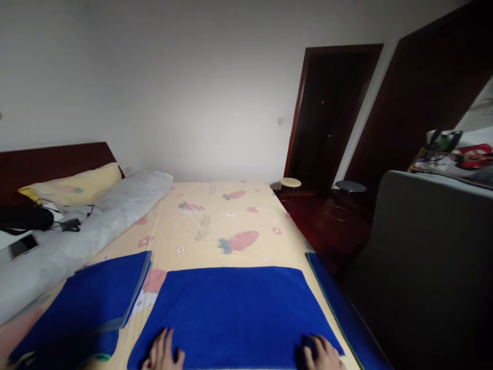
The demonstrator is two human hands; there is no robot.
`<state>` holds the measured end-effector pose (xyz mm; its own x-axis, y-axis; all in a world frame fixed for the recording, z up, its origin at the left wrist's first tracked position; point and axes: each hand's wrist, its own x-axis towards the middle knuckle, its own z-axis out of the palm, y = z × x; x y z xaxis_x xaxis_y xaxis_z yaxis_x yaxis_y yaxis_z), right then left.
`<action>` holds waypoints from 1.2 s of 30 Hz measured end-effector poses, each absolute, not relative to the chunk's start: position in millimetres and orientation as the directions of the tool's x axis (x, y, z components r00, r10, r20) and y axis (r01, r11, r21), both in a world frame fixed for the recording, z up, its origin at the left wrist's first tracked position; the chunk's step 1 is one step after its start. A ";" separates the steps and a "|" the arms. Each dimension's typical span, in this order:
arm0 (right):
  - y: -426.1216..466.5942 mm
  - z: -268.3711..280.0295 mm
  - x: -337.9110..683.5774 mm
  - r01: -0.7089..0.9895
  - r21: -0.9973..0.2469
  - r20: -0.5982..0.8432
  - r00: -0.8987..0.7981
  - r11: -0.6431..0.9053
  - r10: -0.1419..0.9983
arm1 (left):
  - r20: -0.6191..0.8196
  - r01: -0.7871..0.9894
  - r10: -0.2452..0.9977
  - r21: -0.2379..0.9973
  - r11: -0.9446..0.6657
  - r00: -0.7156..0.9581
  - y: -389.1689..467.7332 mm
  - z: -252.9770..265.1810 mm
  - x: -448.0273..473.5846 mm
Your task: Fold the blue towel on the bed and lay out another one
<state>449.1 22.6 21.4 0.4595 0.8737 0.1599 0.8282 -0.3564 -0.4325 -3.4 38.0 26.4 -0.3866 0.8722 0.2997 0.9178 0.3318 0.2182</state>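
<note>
A blue cloth, towel-like (234,308), lies spread flat on the bed in front of me. My left hand (164,352) rests at its near left corner, fingers apart and pointing forward. Over the near right corner is my right hand (323,353), its fingers spread and slightly bent on or just above the cloth. To the left lie several layers of folded blue cloth (96,293) with pale edges. Along the bed's right edge hangs another blue cloth (342,308) with a green border.
The bed sheet (215,205) is pale yellow with carrot prints. A rolled grey-white quilt (115,221), a yellow pillow (80,185) and a phone (23,246) are at left. Right of the bed stand two stools (290,182) and a dark chair-back-like panel (423,267).
</note>
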 end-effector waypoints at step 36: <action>91.9 63.9 274.5 0.766 -0.592 -0.031 -0.330 0.248 0.944 | 0.079 0.884 0.923 0.267 -0.385 0.378 97.9 48.4 137.4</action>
<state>274.5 91.9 63.9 -0.3298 0.9436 -0.0309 0.7665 0.2485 -0.5922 137.4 97.9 48.4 0.3777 0.9225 0.0794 0.8835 -0.3847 0.2671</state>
